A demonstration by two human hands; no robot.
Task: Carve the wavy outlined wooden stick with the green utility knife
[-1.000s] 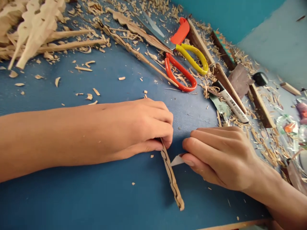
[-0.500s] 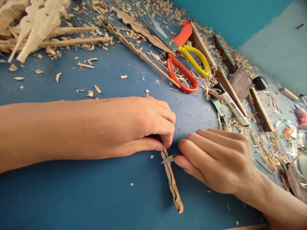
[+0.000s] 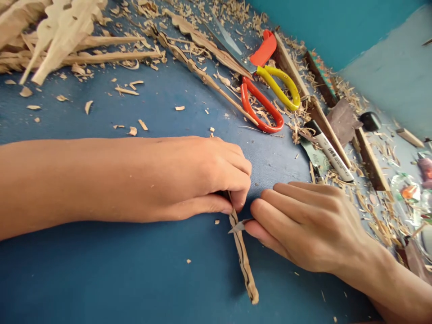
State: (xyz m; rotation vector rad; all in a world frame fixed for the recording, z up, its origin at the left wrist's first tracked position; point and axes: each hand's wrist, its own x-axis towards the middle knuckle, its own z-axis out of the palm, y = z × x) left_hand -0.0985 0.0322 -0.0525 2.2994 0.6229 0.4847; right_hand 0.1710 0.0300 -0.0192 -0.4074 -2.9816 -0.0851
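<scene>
My left hand (image 3: pixel 205 177) is closed on the upper end of a thin wooden strip (image 3: pixel 243 261) marked with a dark wavy line, pressing it against the blue table (image 3: pixel 101 270). My right hand (image 3: pixel 303 225) pinches a small knife blade (image 3: pixel 237 226), whose tip lies across the strip just below my left thumb. The strip's lower end points toward me.
Red and yellow scissors (image 3: pixel 270 96) lie beyond my hands among wood shavings. A marker pen (image 3: pixel 329 150) and wooden bars (image 3: pixel 369 159) sit at the right. Carved wooden pieces (image 3: pixel 57 31) and long sticks are piled at the far left.
My right hand moved left, bringing the blade from beside the strip onto it. My left hand stays clamped on the strip.
</scene>
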